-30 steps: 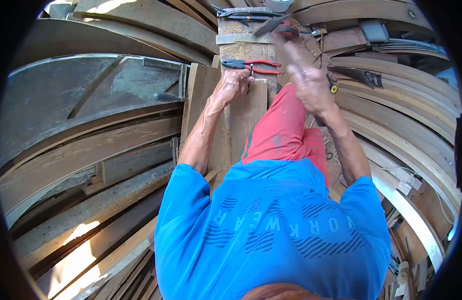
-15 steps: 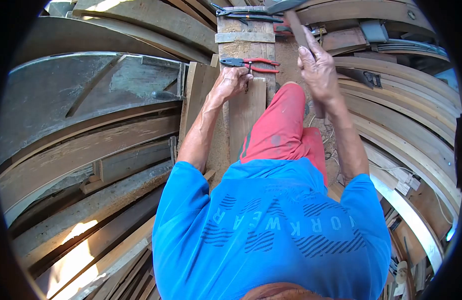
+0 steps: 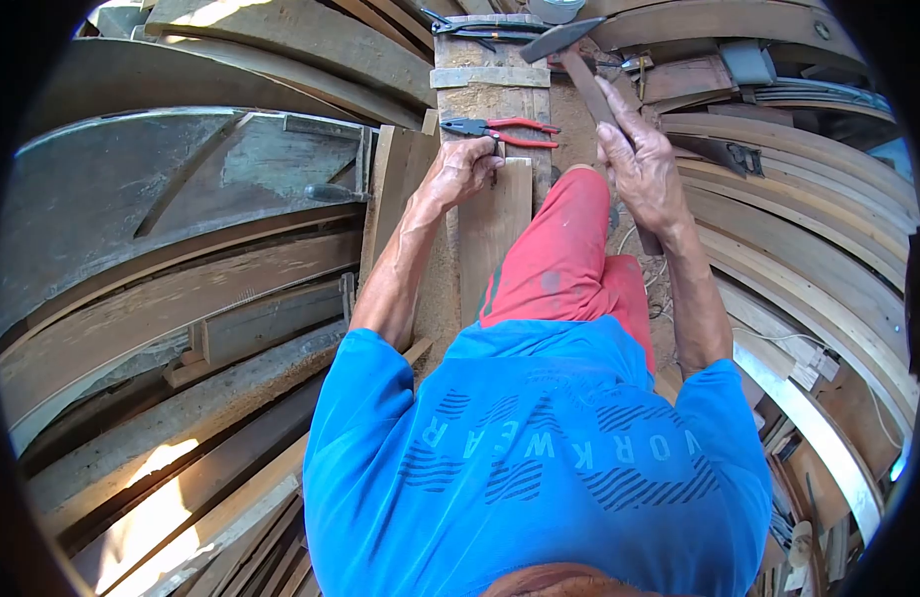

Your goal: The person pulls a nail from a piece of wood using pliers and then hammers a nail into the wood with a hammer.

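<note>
In my right hand [image 3: 643, 174] is a hammer [image 3: 585, 82], gripped around its wooden handle, its dark head raised near the top of the view. My left hand [image 3: 464, 169] is closed on a thin dark metal rod [image 3: 497, 149], held roughly upright at the far end of a wooden board [image 3: 495, 219]. Whether the rod is a nail or a punch I cannot tell. Combination pliers [image 3: 500, 129] with red handles lie just beyond my left hand on the workbench [image 3: 490, 99]. My leg in red trousers is beside the board.
Dark long-handled pincers [image 3: 490, 30] lie across the far end of the bench. Curved planks [image 3: 798, 179] are stacked on the right. More timber [image 3: 182, 269] and a large grey panel [image 3: 241, 164] line the left. Sawdust covers the ground around the bench.
The hammer's head has come down and to the left, into fuller view. My right hand has shifted slightly right and lower. My left hand stays nearly still at the board's end.
</note>
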Demonstrator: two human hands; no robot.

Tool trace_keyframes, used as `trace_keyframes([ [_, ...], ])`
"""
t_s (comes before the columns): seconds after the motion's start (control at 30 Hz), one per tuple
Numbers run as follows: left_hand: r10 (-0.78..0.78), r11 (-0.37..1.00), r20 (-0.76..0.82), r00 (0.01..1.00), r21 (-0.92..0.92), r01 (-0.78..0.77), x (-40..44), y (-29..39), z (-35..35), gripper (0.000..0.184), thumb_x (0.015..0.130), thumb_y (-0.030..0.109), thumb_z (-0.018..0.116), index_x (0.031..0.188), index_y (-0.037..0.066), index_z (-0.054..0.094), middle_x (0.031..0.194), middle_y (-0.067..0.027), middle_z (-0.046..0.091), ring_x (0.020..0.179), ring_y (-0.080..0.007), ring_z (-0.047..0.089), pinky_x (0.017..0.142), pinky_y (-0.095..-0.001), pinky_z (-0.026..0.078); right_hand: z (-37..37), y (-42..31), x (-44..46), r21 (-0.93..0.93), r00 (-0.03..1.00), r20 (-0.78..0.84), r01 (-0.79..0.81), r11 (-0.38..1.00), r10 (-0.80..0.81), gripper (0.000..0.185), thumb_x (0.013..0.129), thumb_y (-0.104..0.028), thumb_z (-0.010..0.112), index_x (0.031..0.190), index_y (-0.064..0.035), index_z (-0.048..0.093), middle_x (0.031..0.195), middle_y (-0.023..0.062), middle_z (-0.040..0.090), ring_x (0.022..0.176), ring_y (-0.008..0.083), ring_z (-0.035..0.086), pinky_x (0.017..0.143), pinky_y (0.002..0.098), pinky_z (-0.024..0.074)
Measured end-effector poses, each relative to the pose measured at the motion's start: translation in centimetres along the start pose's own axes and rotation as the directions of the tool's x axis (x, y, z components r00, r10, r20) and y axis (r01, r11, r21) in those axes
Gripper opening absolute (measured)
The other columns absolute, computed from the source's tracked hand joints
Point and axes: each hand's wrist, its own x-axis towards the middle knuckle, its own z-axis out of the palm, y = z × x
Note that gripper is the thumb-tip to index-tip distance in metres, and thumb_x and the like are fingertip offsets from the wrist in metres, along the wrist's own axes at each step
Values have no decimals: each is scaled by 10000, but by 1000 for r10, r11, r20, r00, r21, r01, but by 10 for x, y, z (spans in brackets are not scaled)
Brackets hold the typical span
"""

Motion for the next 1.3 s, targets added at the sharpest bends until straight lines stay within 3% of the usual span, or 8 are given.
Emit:
trace_keyframes([
  [0.3,246,960,39,969,129,-249,1,1,3,164,820,-84,703,889,19,596,793,-191,641,764,-425,649,655,-474,513,26,42,-40,-192,978,58,210,959,-202,510,1072,-151,583,1572,-84,513,1288,281,712,1105,415,739,910,379,570],
  [0.4,270,956,60,961,108,-275,6,-1,8,137,837,-70,695,898,18,609,813,-200,648,793,-433,663,672,-483,519,19,56,-47,-294,971,130,231,928,-200,516,1078,-162,584,1583,-96,507,1283,268,723,1058,380,762,850,382,579],
  [0.53,239,951,141,961,165,-261,9,0,6,110,900,-10,703,870,12,600,808,-204,626,796,-421,657,702,-485,516,16,16,-61,-25,949,-43,-312,950,311,521,1094,-204,573,1590,-69,490,1394,256,679,1209,349,721,979,395,570],
  [0.7,207,957,229,951,155,-245,16,2,3,130,913,31,725,879,4,602,833,-207,636,838,-432,652,732,-501,508,25,70,-69,-143,1000,-26,-9,990,5,513,1104,-210,571,1578,-24,501,1081,105,714,847,153,632,849,304,548],
  [0.83,169,952,275,947,201,-229,20,5,1,120,929,62,732,897,16,627,828,-193,648,840,-426,661,731,-488,517,31,42,-68,103,960,-172,-206,973,221,515,1096,-203,578,1569,-11,506,1066,98,722,835,160,640,851,309,558],
  [0.97,156,967,280,947,150,-204,20,-1,2,110,932,76,738,917,20,644,846,-191,669,843,-431,662,735,-491,515,28,97,-51,-240,959,-68,253,937,-277,531,1114,-238,553,1590,-15,479,889,54,651,744,122,569,721,318,533],
  [1.17,206,954,235,950,166,-249,20,0,2,119,938,106,744,911,22,664,816,-184,666,817,-412,670,724,-485,515,27,45,-52,26,974,-161,-154,988,156,502,1106,-222,535,1555,2,511,1252,207,699,1151,296,685,1011,377,532],
  [1.3,13,975,323,946,207,-84,26,13,-4,154,928,148,765,976,14,707,912,-216,724,899,-447,698,757,-510,539,20,90,-44,-215,973,-4,224,950,-230,517,1102,-218,567,1568,-1,503,869,37,621,780,121,584,727,303,520],
])
